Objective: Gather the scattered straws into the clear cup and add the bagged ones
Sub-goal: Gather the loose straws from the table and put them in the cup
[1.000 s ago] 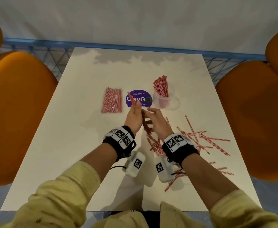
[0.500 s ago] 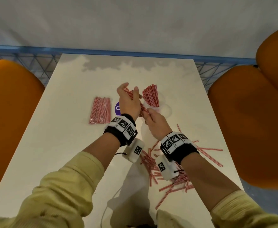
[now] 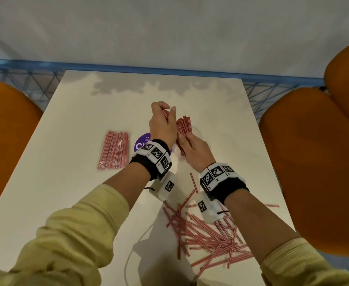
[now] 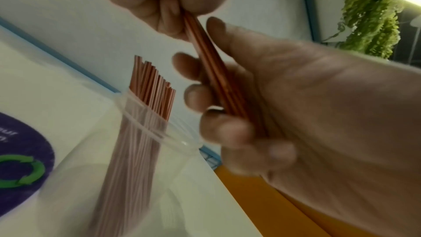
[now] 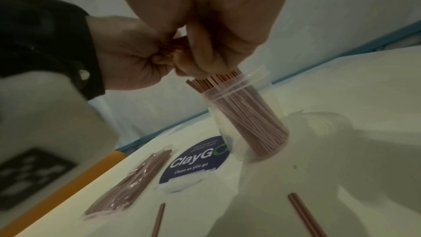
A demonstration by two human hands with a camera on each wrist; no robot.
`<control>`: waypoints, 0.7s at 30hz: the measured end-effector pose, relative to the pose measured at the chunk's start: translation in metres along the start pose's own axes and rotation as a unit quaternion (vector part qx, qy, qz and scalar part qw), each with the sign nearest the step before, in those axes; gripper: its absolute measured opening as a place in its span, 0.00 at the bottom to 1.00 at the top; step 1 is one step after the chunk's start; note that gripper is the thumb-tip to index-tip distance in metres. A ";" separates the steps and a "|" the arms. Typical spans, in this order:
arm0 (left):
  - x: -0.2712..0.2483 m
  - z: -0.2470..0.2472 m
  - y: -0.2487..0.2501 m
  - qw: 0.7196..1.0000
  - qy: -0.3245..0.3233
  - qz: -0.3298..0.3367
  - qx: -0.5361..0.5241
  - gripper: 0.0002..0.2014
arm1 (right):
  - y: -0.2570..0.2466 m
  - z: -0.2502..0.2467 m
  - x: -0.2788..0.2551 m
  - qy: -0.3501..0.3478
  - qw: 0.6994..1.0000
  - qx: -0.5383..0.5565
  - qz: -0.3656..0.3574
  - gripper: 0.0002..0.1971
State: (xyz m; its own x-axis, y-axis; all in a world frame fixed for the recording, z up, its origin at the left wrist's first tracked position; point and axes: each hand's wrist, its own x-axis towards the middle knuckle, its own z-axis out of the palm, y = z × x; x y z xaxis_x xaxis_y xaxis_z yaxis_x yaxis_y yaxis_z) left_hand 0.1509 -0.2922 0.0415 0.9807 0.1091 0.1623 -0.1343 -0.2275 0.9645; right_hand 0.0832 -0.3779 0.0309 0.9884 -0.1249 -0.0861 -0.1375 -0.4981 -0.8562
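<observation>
**Both hands on one small bundle of straws above the cup**

Head view: the left hand and right hand meet over the far middle of the white table. Both hold a small bundle of straws, the left pinching its upper end, the right gripping lower down. The hands hide most of the bundle and nearly all of the clear cup; only the straws standing in the cup show plainly. The bagged straws lie flat to the left, apart from the hands. A purple sticker is half covered by the left wrist. The scattered straws lie in a loose pile near the table's front edge, partly under the right forearm.

Left wrist view: blurred, but it shows what the head view does not. The right hand's fingers curl round the bundle, and the left thumb and fingers clamp its top. The cup's rim sits just beside and below.

Right wrist view: dim. The cup stands upright on the table, packed with straws. The bundle itself is almost wholly hidden inside the two hands. The bag lies beside the sticker.
</observation>
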 end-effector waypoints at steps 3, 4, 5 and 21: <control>0.017 0.009 0.000 0.999 0.044 0.016 0.003 0.07 | 0.013 -0.006 0.008 0.118 0.991 -0.045 0.047 0.18; 0.022 0.011 -0.001 0.999 0.044 0.021 0.007 0.07 | 0.017 -0.008 0.010 0.155 0.984 -0.060 0.066 0.18; 0.026 0.013 -0.002 0.999 0.039 0.026 0.015 0.07 | 0.021 -0.009 0.012 0.173 0.979 -0.066 0.088 0.19; 0.003 0.008 -0.046 0.915 -0.230 0.128 0.307 0.21 | 0.031 -0.002 0.020 0.094 0.917 0.260 0.286 0.19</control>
State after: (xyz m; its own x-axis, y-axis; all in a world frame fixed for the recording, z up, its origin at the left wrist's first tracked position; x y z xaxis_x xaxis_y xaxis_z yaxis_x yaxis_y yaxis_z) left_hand 0.1610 -0.2897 -0.0038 0.9033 -0.4100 0.1261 -0.4014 -0.7043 0.5855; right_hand 0.0984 -0.3974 0.0033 0.7286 -0.4088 -0.5496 -0.5326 0.1665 -0.8298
